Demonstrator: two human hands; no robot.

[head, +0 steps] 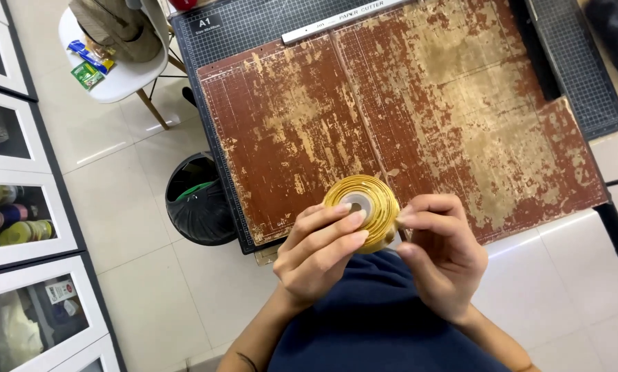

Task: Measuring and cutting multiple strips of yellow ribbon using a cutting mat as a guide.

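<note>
Pale floor tiles (150, 275) lie below as the left hand (319, 251) grips a roll of yellow tape (364, 207) and the right hand (440, 251) pinches its edge, just above the worn brown cutting mat (405, 117), a black bin (198, 203) beside it.

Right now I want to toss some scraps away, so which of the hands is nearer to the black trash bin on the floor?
Left. The left hand holds the yellow tape roll just right of the black trash bin; the right hand pinches the roll's far edge.

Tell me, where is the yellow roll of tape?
The yellow roll of tape sits low in the middle of the head view, held between the left hand and right hand, over the near edge of the worn brown cutting mat.
</note>
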